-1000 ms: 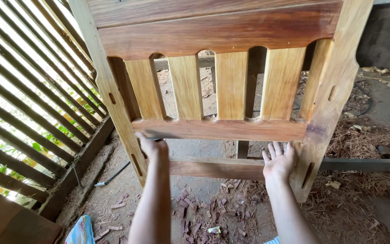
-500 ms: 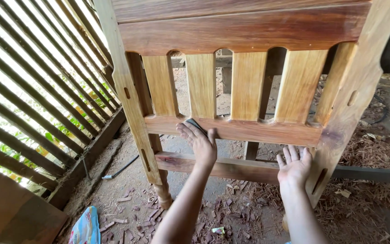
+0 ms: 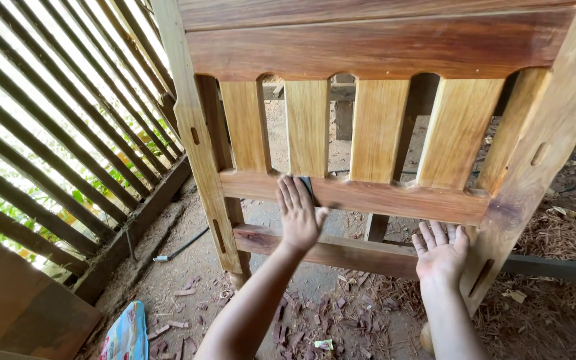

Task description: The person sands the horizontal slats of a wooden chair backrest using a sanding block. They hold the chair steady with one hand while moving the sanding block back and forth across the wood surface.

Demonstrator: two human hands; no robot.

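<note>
A tall wooden slatted panel stands upright in front of me, with several vertical slats [image 3: 307, 127] set into a horizontal rail [image 3: 395, 199] between a left post [image 3: 191, 133] and a right post [image 3: 535, 173]. My left hand [image 3: 299, 213] lies flat on the left part of that rail, pressing a small dark sanding sheet [image 3: 307, 187] against the wood under its fingers. Down by the right post, my right hand [image 3: 441, 250] is spread flat with nothing in it, its fingertips just under the rail. A lower crossbar [image 3: 348, 252] runs behind both hands.
A wall of slanted wooden laths [image 3: 55, 133] closes the left side, with green leaves behind it. Wood chips and shavings [image 3: 341, 320] cover the dirt floor. A blue packet [image 3: 125, 333], a black cable [image 3: 181, 248] and a brown board [image 3: 15, 300] lie at the lower left.
My left hand slid from the bottom of the left post up and rightward along the rail with the dark sheet. My right hand stayed near the right post.
</note>
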